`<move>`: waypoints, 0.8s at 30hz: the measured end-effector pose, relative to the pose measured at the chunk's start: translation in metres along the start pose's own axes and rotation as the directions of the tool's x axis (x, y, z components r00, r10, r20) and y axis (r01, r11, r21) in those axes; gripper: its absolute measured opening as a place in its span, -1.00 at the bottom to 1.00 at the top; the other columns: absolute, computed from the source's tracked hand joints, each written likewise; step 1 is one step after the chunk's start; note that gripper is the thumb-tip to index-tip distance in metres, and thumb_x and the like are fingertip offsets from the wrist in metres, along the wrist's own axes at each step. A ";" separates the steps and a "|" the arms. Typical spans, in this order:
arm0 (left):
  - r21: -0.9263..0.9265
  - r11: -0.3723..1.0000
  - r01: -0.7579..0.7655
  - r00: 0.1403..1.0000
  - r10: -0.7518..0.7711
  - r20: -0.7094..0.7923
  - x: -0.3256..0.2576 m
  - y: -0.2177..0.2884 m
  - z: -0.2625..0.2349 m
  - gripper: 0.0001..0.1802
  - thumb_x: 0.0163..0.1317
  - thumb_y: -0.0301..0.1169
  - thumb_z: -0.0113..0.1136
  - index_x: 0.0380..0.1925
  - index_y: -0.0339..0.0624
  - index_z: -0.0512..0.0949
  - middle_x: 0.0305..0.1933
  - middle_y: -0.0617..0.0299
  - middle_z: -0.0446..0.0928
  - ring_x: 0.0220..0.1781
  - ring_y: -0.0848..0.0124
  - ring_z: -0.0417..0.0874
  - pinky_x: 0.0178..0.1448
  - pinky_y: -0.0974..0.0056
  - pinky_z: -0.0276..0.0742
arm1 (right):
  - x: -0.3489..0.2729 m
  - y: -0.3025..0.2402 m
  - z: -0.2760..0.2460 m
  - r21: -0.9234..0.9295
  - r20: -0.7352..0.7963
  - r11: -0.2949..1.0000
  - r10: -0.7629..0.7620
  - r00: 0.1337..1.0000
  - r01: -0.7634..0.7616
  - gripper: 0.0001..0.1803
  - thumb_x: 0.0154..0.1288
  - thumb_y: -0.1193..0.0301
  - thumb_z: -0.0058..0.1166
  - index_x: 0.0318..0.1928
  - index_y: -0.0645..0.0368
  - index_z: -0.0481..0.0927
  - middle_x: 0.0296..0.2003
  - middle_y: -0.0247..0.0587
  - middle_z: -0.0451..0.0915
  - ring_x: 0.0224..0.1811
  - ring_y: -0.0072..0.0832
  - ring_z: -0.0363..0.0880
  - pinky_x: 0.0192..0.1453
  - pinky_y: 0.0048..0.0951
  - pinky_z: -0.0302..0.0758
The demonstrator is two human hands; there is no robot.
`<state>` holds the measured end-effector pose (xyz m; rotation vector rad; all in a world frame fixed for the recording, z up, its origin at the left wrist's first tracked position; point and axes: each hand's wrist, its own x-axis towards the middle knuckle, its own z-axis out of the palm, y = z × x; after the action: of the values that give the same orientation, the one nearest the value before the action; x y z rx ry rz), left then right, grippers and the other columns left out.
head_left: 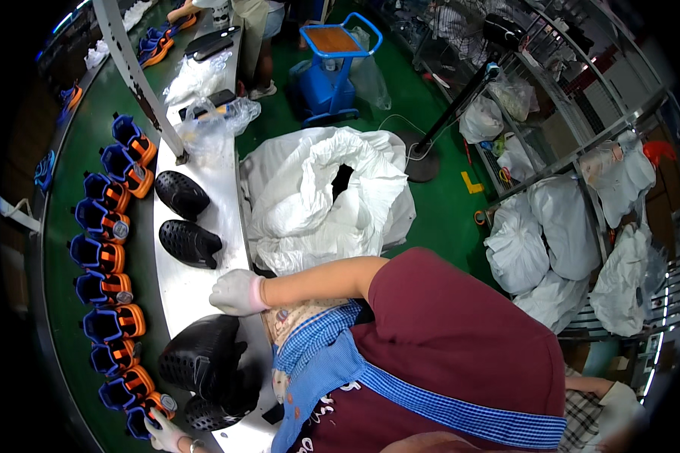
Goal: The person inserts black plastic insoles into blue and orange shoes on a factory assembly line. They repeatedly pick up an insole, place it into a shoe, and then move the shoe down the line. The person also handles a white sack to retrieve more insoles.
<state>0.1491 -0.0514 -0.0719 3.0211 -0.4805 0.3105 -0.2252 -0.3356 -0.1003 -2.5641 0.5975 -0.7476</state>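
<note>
A row of blue-and-orange shoes (102, 288) stands on the green conveyor belt (145, 249) along the left. My left hand (168, 433), in a white glove, closes on the shoe (137, 424) at the near end of that row. My right hand (238, 292), also gloved, rests with curled fingers on the metal bench (185, 298) and shows nothing held. Just nearer than it lies a pile of black shoe-shaped forms (196, 355) dotted with holes. Two similar forms, one (181, 195) and another (190, 244), lie apart farther up the bench.
A big white sack (302, 196) with a gathered mouth stands beside the bench. Beyond it is a blue trolley (332, 68). A metal post (140, 75) rises at the bench's far part, near clear plastic bags (208, 136). White bags (517, 249) hang on the right rack. Other people stand nearby.
</note>
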 end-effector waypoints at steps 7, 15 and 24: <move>-0.605 0.783 0.141 0.972 0.008 0.237 0.023 -0.045 0.060 -0.09 0.13 0.24 0.18 0.28 -0.26 0.38 0.16 -0.23 0.48 0.16 -0.07 0.49 0.25 0.10 0.43 | 0.003 -0.003 0.008 0.014 -0.031 1.000 -0.005 1.000 0.005 -0.84 0.13 0.34 0.05 -0.54 0.08 0.49 -0.55 -0.20 0.51 -0.43 -0.18 0.56 -0.36 -0.18 0.50; -0.568 0.811 0.144 0.937 0.072 0.341 -0.001 -0.014 0.020 -0.25 0.24 0.04 0.20 0.24 -0.33 0.40 0.16 -0.09 0.51 0.09 0.19 0.55 0.19 0.20 0.48 | 0.004 0.006 0.005 0.070 -0.007 0.998 0.007 1.000 -0.006 -0.82 0.11 0.33 0.03 -0.56 0.10 0.53 -0.56 -0.16 0.55 -0.43 -0.15 0.58 -0.33 -0.13 0.51; -0.565 0.821 0.075 0.967 0.080 0.244 -0.012 0.007 0.015 -0.38 0.23 -0.12 0.28 0.19 -0.27 0.47 0.03 0.00 0.62 -0.05 0.36 0.62 0.12 0.27 0.48 | 0.015 0.009 0.024 -0.050 0.489 0.981 0.188 0.852 -0.188 -0.72 0.28 0.24 -0.02 -0.39 0.16 0.64 -0.44 0.02 0.60 -0.37 -0.04 0.59 -0.17 -0.08 0.52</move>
<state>0.1383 -0.0553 -0.0884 2.4665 -0.4857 -0.2070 -0.2022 -0.3446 -0.1176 -2.5022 0.6569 -0.0124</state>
